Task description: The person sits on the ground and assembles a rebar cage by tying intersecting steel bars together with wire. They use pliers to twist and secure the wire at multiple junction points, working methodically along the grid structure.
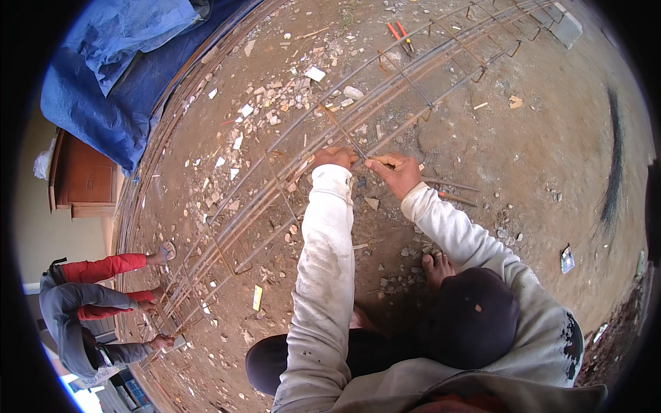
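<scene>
A long rebar cage point(406, 82) runs diagonally across the ground, with thin bent stirrups around its lengthwise bars. My left hand point(334, 157) is closed beside the lower end of a stirrup point(341, 127), its knuckles over the bars. From the right, my right hand point(397, 172) pinches thumb and finger together at that stirrup's corner, almost meeting the left fingertips. What lies inside either grip is too small to make out. Close to my right wrist, a hand tool point(454, 198) with an orange-and-dark handle rests on the dirt.
Orange-handled pliers point(401, 36) lie beyond the cage. At the far left a co-worker point(89, 303) bends over the cage's other end. Broken rubble point(275, 100) litters the ground, and a dark wire bundle point(611, 158) lies at right. Blue tarpaulin point(110, 89) covers the upper left; a grey block point(566, 29) sits at the far end.
</scene>
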The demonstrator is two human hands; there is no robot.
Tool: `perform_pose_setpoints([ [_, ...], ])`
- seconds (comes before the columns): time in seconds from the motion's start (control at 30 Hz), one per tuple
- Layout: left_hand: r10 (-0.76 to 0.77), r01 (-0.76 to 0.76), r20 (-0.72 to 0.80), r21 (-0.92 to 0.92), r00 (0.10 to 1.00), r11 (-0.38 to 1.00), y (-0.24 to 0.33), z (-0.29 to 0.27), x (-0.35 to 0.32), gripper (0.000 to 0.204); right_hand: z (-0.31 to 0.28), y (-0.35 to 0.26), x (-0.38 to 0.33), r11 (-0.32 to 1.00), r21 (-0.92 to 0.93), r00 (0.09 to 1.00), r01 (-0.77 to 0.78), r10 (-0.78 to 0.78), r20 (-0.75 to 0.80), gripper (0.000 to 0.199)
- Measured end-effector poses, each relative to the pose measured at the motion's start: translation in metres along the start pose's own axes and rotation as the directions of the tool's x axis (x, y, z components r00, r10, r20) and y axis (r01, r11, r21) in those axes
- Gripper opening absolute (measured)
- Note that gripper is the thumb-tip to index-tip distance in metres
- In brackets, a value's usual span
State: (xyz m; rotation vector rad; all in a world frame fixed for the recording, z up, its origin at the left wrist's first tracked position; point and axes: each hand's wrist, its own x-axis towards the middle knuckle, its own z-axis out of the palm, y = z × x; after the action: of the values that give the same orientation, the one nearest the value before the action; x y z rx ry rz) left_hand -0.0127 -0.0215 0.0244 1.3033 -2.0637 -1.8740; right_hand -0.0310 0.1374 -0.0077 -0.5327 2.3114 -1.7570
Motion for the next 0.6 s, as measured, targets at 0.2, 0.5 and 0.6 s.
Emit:
perform_pose_setpoints([
  [0.2,-0.147,0.149,0.024,-0.088,0.989,0.985,-0.004,-0.004,0.019,0.019,0.015,-0.006,-0.016,0.976,-0.137,0.981,0.169,-0.179,-0.068,0.021],
  [0.5,0.474,-0.484,-0.167,-0.023,0.865,0.875,-0.03,0.008,-0.036,0.018,0.006,0.0,-0.021,0.986,-0.156,0.992,0.062,-0.079,-0.102,0.025],
  [0.6,0.729,-0.71,-0.128,0.165,0.673,0.684,-0.032,0.0,-0.059,0.019,0.002,-0.002,-0.023,0.994,-0.109,0.997,-0.001,-0.007,-0.072,0.026],
])
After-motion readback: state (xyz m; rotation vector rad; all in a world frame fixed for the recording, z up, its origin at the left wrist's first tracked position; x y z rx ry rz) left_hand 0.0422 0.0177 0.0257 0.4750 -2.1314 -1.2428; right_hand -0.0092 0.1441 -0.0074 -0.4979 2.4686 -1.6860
